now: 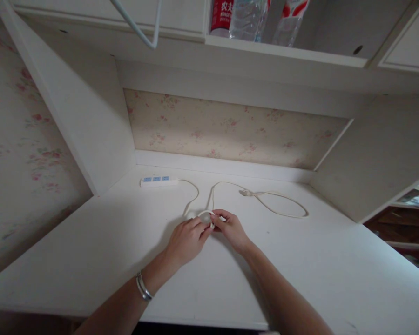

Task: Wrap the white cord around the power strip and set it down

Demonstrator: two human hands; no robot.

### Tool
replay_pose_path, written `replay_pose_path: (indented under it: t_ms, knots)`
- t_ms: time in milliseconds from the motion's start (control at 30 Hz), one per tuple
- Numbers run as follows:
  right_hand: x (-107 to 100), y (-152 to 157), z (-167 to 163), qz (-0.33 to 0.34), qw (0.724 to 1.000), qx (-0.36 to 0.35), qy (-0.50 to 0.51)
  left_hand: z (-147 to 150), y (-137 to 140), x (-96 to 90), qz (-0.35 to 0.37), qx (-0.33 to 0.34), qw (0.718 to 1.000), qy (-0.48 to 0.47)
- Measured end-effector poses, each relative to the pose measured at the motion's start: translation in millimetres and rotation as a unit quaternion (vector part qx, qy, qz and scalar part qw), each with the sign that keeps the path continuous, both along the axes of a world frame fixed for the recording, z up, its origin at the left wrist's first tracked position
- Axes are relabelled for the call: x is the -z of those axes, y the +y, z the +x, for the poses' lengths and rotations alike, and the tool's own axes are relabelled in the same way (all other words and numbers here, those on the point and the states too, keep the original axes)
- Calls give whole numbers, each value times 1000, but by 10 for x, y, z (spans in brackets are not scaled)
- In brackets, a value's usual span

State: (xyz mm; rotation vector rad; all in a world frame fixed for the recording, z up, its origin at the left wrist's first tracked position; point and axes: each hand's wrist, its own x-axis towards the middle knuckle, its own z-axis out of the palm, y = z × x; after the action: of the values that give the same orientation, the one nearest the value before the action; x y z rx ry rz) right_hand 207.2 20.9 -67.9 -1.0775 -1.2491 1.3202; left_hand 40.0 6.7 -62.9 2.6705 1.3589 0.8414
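At the far left, a wall papered with a faint floral print (24, 153) is seen beside the white side panel (87, 116) of a built-in desk. On the white desk top (91, 260), near the back left corner, a white power strip (159, 181) with blue sockets is laid flat, and its white cord (265, 200) is led away to the right in loose curves. A silver bracelet (143, 286) is worn on the left wrist. The left hand (187, 239) is held low over the desk top, its fingers curled and drawn together, and a small loop of the cord is pinched between thumb and fingertips. Directly beside it, the right hand (232, 229) is set fingertip to fingertip with the left; its fingers are likewise closed on the same small loop, so that the loop is gripped from both sides between the two hands. Behind the hands, two strands of cord are seen rising toward the back of the desk. Further right, a knot or plug (245, 192) can be made out on the cord, though which cannot be told, and a wider loop is spread flat on the desk. Overhead, bottles (247, 18) are stood on a shelf. At the far right, darker shelving (405, 228) is partly visible.
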Motion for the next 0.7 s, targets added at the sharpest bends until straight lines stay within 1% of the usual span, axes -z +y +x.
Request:
replay_pose_path:
  t_ms: [133, 333, 433, 533, 700]
  knots:
    - [-22, -10, -1, -3, 1000, -1, 6, -2, -15, -15, 9, 6, 1000, -2]
    - [-6, -15, -6, -12, 1000, -5, 4, -7, -41, -4, 28, 8, 999, 35]
    - [-14, -16, -17, -4, 1000, 2, -1, -11, -49, -4, 38, 10, 998, 44]
    - [-10, 1, -19, 2, 1000, 14, 1, -14, -42, -1, 58, 17, 998, 33]
    - [59, 69, 26, 2, 999, 45, 3, -25, -16, 3, 89, 55, 994, 8]
